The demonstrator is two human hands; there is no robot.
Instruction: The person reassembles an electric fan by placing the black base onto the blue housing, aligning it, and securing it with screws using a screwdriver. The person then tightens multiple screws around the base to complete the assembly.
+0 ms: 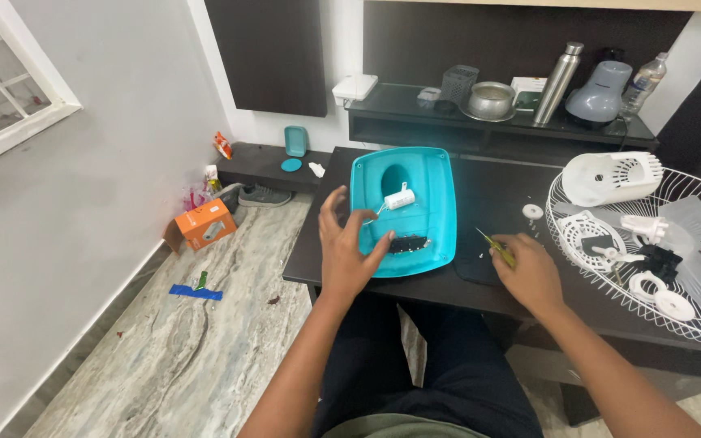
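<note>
A turquoise plastic fan housing (430,180) lies on the dark table (496,191). Inside it are a white capacitor block (399,199) with wires and a small dark part (408,243). My left hand (344,253) hovers at the housing's near left edge, fingers spread, thumb close to the dark part, holding nothing. My right hand (529,272) rests on the table to the right of the housing and grips a small yellow-green screwdriver (495,246), its tip pointing toward the housing.
A white wire fan guard (578,268) at the right holds a white motor cover (612,177) and several loose fan parts. A white washer (533,212) lies on the table. Behind, a shelf carries a steel bottle (557,83), bowl and containers. An orange box (204,224) sits on the floor.
</note>
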